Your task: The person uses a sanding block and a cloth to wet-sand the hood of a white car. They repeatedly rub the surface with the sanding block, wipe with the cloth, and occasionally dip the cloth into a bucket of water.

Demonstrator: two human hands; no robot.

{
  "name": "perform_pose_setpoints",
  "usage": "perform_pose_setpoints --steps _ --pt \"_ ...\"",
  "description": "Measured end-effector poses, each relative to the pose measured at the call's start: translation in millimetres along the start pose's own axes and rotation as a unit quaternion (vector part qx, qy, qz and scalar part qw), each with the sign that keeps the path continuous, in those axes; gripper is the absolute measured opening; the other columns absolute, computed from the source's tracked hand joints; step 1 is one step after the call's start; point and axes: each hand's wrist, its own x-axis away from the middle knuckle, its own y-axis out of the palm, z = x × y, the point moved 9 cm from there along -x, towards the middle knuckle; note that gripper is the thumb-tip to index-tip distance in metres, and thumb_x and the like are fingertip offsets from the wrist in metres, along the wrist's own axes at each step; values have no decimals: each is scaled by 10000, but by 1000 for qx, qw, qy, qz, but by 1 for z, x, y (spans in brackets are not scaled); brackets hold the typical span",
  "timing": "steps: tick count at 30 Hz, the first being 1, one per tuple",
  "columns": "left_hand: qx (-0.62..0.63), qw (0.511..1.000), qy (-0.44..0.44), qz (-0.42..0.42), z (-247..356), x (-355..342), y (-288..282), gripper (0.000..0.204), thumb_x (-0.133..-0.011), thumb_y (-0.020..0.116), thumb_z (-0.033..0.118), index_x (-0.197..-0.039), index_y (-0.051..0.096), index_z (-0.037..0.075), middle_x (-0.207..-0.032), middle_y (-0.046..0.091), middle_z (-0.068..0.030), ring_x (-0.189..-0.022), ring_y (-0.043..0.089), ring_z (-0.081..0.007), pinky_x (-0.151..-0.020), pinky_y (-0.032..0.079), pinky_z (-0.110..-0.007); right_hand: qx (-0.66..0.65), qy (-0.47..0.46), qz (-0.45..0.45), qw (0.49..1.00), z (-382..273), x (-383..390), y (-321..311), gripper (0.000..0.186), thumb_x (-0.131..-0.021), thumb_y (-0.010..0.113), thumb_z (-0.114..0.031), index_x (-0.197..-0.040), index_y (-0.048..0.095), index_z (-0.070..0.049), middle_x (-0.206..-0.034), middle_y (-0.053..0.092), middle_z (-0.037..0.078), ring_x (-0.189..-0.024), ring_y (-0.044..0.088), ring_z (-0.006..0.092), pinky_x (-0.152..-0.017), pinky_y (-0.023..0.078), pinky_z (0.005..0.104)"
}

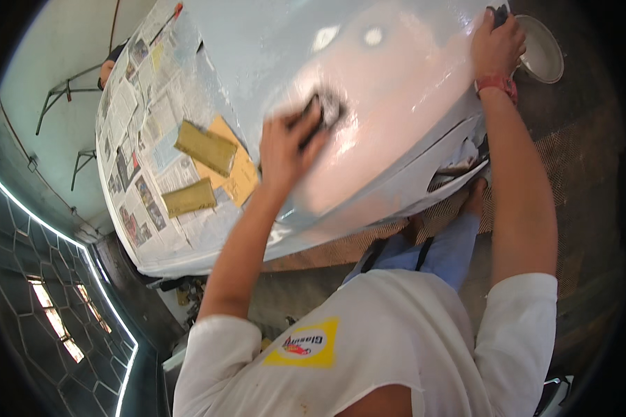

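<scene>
My left hand (285, 147) is closed around a dark hand pad (311, 119), pressed to a wet, pale grey car body panel (396, 125). Motion smears the pad and the fingers, so its exact kind is unclear. Up at the panel's right edge, my right hand (495, 50) grips a small black object (498, 15), mostly hidden by the fingers. Beside that hand is a round, pale metal bowl (541, 52). Left of my left hand, two olive sandpaper pieces (205, 147) and tan sheets (240, 182) lie on newspaper (122, 104) covering the car.
Past the newspaper, another person's arm (107, 71) shows at the far left. Metal brackets (68, 90) stand out from the wall. A strip light (55, 235) runs along the dark left side. Below the panel's lower edge are my legs (445, 247) and a perforated floor mat (313, 258).
</scene>
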Motion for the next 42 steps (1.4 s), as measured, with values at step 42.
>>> perform_pose_setpoints --steps 42 --pt "-28 995 -50 78 -31 -101 -5 552 -945 880 305 -1476 759 218 -1185 701 -138 -1076 651 -355 -904 579 -458 -12 5 -9 1000 -21 8 -10 520 -1119 646 -409 -1524 580 -89 -1533 585 197 -1451 543 448 -1168 476 622"
